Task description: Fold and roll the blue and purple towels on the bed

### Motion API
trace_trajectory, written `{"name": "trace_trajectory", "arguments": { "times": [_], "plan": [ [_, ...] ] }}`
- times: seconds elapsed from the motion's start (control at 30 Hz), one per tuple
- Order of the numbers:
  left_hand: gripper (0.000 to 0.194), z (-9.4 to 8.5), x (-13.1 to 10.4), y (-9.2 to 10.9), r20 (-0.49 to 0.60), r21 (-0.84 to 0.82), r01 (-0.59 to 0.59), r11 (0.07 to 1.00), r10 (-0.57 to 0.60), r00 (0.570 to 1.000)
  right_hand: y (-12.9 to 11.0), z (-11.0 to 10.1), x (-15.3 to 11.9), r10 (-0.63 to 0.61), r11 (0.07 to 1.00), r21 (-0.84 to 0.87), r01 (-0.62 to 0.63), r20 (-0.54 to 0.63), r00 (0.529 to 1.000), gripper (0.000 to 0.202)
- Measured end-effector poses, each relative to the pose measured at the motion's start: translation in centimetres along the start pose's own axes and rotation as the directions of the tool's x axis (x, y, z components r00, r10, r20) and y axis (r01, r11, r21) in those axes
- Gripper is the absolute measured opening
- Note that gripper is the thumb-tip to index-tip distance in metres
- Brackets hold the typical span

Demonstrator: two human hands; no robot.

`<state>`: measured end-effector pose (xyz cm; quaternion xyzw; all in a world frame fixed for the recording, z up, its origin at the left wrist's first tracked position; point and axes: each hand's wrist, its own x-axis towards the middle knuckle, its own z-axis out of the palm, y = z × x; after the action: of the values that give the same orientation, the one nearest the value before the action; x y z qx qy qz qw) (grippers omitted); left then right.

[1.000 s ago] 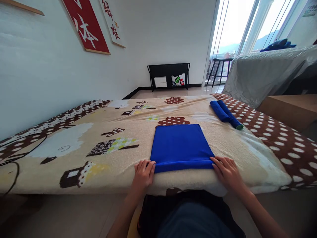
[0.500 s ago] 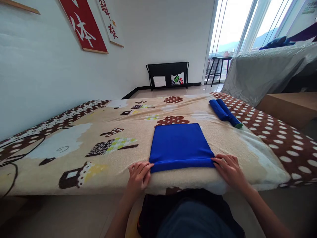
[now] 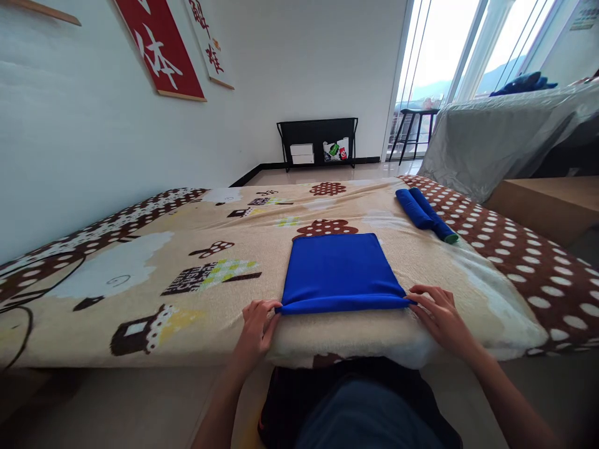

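Note:
A blue cloth [image 3: 337, 268] lies flat on the bed, its near edge folded over into a narrow band. My left hand [image 3: 256, 327] pinches the near left corner of that band between thumb and fingers. At the near right corner, my right hand [image 3: 437, 315] pinches the other end of the band. The band is pulled straight between both hands, and small creases run along it. Two rolled blue cloths [image 3: 423, 213] lie side by side farther off to the right, out of reach of either hand.
A patterned cream blanket [image 3: 210, 224] with brown dotted borders covers the bed. Beyond its far edge stand a black rack [image 3: 318, 132] and a dark stool [image 3: 416, 125]. Plastic sheeting [image 3: 505, 131] drapes furniture at the right, beside a wooden box [image 3: 547, 206].
Both hands have moved slightly away from me, carrying the near edge of the blue cloth forward. The folded band is now tighter and its ends stick out a little. The rolled cloths have not moved.

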<state>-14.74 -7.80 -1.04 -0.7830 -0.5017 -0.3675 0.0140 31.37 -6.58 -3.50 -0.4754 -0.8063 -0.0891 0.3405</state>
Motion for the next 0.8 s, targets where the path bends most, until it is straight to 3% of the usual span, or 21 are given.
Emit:
{"name": "trace_trajectory", "arguments": {
  "times": [0.17,0.27,0.4,0.47,0.53,0.6,0.67,0.73,0.8],
  "plan": [
    [0.017,-0.6,-0.6,0.6,0.107,-0.100,0.142,0.985,-0.132,0.985,-0.3,-1.2,0.4,0.020,0.997,0.070,-0.026,0.077,0.997,0.026],
    [0.019,0.3,-0.3,1.1,0.106,-0.050,0.186,0.981,-0.180,0.978,-0.7,-0.5,0.9,0.060,0.997,0.033,-0.063,0.080,0.995,0.027],
    [0.020,2.5,0.8,2.8,-0.135,0.232,0.209,0.950,-0.182,0.974,-3.3,2.0,2.0,0.194,0.957,-0.188,-0.221,-0.153,0.969,0.016],
    [0.023,3.7,1.5,4.4,-0.253,0.338,0.228,0.913,-0.145,0.956,-5.8,3.3,2.7,0.171,0.945,-0.231,-0.230,-0.251,0.953,0.021],
    [0.030,5.1,2.2,6.5,-0.240,0.362,0.147,0.921,-0.061,0.969,-8.7,4.4,3.5,0.077,0.975,-0.187,-0.119,-0.219,0.973,0.032],
    [0.036,6.6,3.0,8.6,-0.126,0.306,-0.030,0.951,0.072,0.989,-11.4,5.5,4.3,-0.040,0.996,-0.089,0.030,-0.107,0.993,0.038],
    [0.040,7.9,3.6,10.0,-0.008,0.224,-0.191,0.956,0.197,0.980,-13.2,6.2,4.9,-0.124,0.992,-0.009,0.123,-0.007,0.992,0.040],
    [0.040,8.6,3.8,10.3,0.051,0.191,-0.232,0.954,0.227,0.973,-13.6,6.6,5.2,-0.135,0.991,0.009,0.135,0.041,0.990,0.040],
    [0.035,8.4,3.7,9.5,0.067,0.208,-0.199,0.958,0.189,0.980,-12.7,6.3,5.1,-0.097,0.995,-0.014,0.098,0.057,0.994,0.039]
  ]
}}
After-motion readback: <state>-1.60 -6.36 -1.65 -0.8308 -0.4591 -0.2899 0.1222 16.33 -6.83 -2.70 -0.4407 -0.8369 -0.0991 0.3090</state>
